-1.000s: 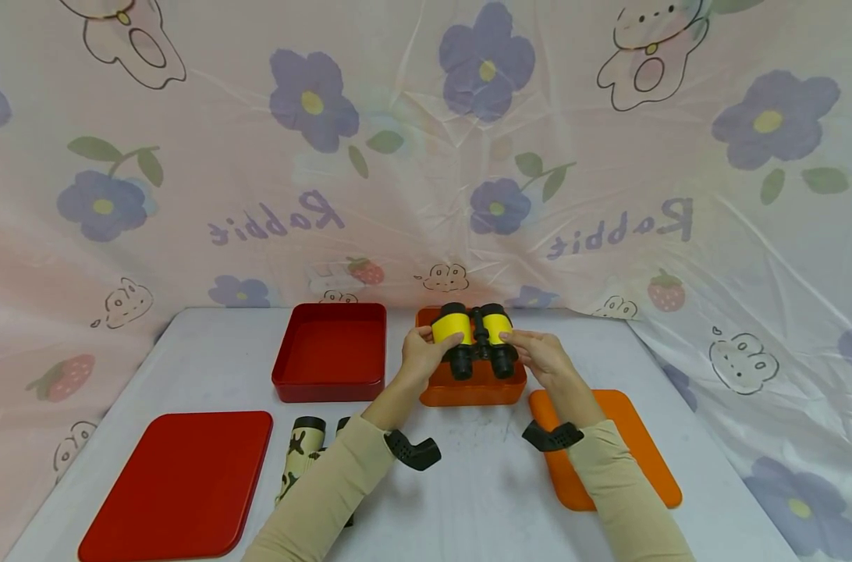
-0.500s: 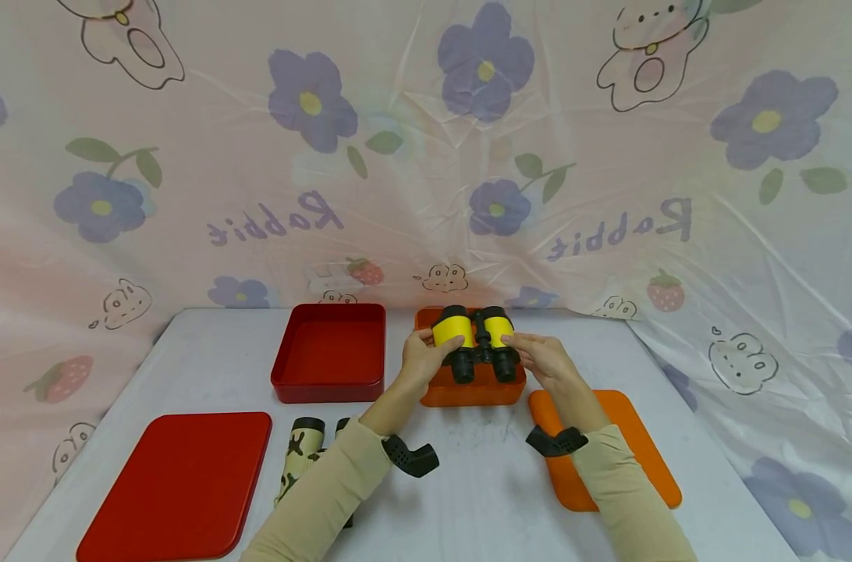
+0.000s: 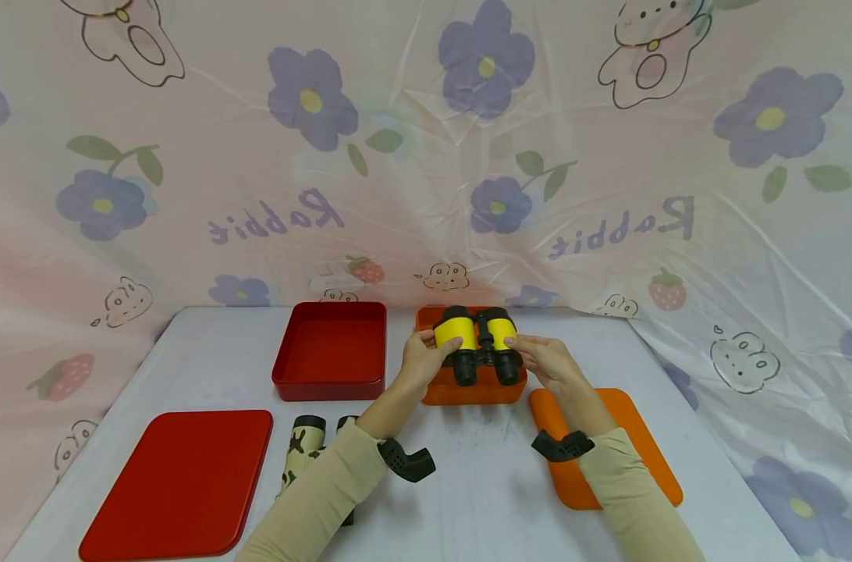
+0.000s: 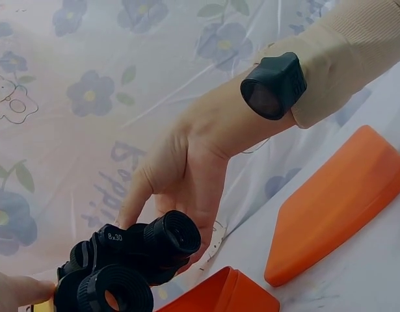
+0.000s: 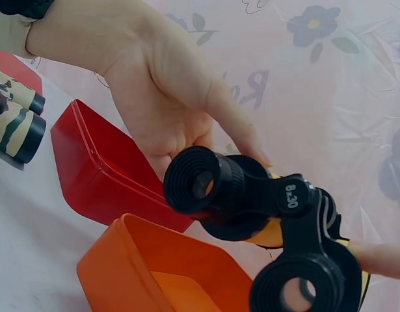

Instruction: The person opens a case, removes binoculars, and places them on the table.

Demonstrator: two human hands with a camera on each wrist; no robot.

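Observation:
Yellow-and-black binoculars (image 3: 455,332) are held in both hands over the orange box (image 3: 472,394), eyepieces tilted toward me. My left hand (image 3: 420,361) grips the left barrel, thumb on top and fingers at its outer side. On the right barrel, my right hand (image 3: 548,361) pinches the yellow part with its thumb above. "8x30" is printed on the black bridge of the binoculars (image 4: 115,238) in the left wrist view. The right wrist view shows a gap between the binoculars (image 5: 304,214) and the orange box (image 5: 108,266) below.
An open red box (image 3: 331,351) stands left of the orange one. Its red lid (image 3: 180,484) lies at the front left, and an orange lid (image 3: 640,445) lies at the right, partly under my right arm. Camouflage binoculars (image 3: 301,445) lie partly behind my left forearm.
The binoculars have shifted slightly down and to the right, with both hands still holding them. The boxes and lids have stayed in place.

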